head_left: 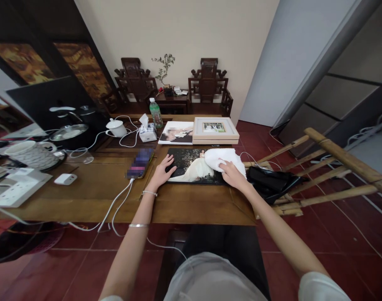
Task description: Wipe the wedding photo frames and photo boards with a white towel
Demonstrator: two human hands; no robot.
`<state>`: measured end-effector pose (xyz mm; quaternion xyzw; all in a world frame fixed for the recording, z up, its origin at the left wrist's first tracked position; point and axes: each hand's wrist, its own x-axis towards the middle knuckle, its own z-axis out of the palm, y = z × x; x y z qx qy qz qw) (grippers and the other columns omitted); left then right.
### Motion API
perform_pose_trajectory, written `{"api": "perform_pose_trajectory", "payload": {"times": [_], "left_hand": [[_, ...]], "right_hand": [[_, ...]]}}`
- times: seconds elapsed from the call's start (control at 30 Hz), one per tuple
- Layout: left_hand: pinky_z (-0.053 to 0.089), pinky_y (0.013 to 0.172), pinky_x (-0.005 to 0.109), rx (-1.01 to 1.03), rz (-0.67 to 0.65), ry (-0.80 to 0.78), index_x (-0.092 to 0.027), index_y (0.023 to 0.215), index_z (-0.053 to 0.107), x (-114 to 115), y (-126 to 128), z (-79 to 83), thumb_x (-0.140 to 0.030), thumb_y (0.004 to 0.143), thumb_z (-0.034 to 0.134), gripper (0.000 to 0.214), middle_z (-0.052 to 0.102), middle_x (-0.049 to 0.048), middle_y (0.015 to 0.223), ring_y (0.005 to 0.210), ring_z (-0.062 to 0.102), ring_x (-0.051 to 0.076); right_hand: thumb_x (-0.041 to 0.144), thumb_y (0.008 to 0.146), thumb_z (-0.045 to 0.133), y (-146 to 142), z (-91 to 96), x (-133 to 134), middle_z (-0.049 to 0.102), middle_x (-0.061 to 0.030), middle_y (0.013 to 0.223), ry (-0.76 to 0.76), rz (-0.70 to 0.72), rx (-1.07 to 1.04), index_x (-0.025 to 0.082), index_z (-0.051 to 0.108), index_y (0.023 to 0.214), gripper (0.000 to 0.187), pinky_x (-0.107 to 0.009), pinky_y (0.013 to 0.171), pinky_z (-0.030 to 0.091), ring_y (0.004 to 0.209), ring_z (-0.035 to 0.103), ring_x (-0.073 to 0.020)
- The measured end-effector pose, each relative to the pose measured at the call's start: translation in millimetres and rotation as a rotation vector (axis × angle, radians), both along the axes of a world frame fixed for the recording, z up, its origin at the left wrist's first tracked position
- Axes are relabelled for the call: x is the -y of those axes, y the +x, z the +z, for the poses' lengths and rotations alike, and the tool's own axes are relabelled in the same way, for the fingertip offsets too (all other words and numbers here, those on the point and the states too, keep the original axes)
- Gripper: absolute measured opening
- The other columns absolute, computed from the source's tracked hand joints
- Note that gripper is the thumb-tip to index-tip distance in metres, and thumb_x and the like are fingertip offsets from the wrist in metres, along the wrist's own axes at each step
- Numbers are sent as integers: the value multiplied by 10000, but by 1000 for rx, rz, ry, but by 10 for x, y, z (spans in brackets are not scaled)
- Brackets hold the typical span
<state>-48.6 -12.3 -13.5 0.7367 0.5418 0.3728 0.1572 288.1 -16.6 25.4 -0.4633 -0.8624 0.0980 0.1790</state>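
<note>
A dark photo panel [191, 170] showing a figure in a long white dress lies flat on the wooden table in front of me. My left hand [162, 171] rests on its left edge, fingers spread and holding nothing. On the panel's right end sits a bunched white cloth [224, 159]. My right hand [232, 173] grips this cloth and presses it against the panel, covering the upper right part of the picture. Some fingertips of that hand are hidden by the cloth.
Behind the panel lie a framed photo [230, 130] and a white photo print [168, 136]. Left are a phone [140, 163] on a cable, a tissue box [147, 133], a bottle [155, 113], a lidded cup [116, 127] and a power strip [18, 190]. A bamboo chair [332, 167] stands right.
</note>
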Motion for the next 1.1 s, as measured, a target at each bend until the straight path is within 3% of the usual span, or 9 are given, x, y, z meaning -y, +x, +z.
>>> {"api": "perform_pose_trajectory", "payload": {"times": [0.23, 0.4, 0.5, 0.63, 0.73, 0.9, 1.0, 1.1], "left_hand": [[275, 1130, 441, 13, 5, 11, -115, 1248, 584, 4, 3, 11, -456, 851, 521, 527, 490, 133, 1388, 1363, 351, 245], [276, 1126, 463, 5, 0, 9, -151, 1256, 581, -7, -1, -6, -460, 857, 506, 510, 490, 115, 1394, 1366, 346, 250], [268, 1127, 469, -11, 1, 9, -155, 1275, 564, -17, -5, -30, -458, 862, 493, 517, 480, 114, 1404, 1370, 337, 253], [239, 1140, 449, -31, -15, 5, -159, 1354, 479, -35, -29, -80, -449, 878, 466, 558, 423, 108, 1449, 1393, 291, 237], [208, 1149, 435, -34, -29, -15, -150, 1382, 439, -52, -53, -119, -453, 890, 445, 578, 359, 114, 1487, 1406, 260, 233], [202, 1149, 444, -51, -35, 5, -143, 1352, 476, -67, -69, -157, -469, 902, 425, 558, 371, 136, 1478, 1397, 281, 245], [216, 1145, 446, -64, -32, 24, -147, 1350, 478, -68, -67, -160, -470, 903, 420, 555, 379, 139, 1473, 1393, 290, 247], [222, 1143, 453, -66, -26, 22, -167, 1348, 479, -63, -60, -154, -469, 896, 434, 545, 388, 126, 1470, 1393, 289, 248]], "right_hand": [[20, 707, 366, -5, -16, -19, 467, -191, 1381, -8, -10, 14, 130, 605, 1086, 461, -568, 1042, 277, 1348, 340, -265], [15, 724, 373, -71, 48, -8, 437, -229, 1393, -9, -39, 79, 110, 586, 1134, 471, -586, 1041, 258, 1365, 309, -268], [5, 710, 385, -213, 112, 143, 440, -233, 1389, 5, -23, 153, 115, 592, 1144, 493, -627, 1039, 219, 1369, 291, -287], [-12, 701, 384, -503, 170, 473, 467, -142, 1398, -22, 122, 199, 182, 626, 1099, 504, -653, 1056, 153, 1386, 251, -280], [-13, 721, 379, -667, 199, 580, 459, -131, 1407, -46, 192, 209, 187, 626, 1102, 497, -652, 1062, 134, 1389, 245, -275], [23, 763, 387, -782, 281, 162, 498, -200, 1328, -39, 131, 204, 159, 578, 1172, 472, -617, 1027, 239, 1333, 338, -278], [29, 768, 381, -899, 322, -214, 517, -200, 1278, -33, 73, 211, 170, 561, 1196, 485, -626, 974, 292, 1251, 415, -306], [31, 770, 378, -1052, 321, -424, 541, -185, 1215, -24, 22, 194, 178, 559, 1203, 492, -633, 955, 301, 1195, 445, -311]]}}
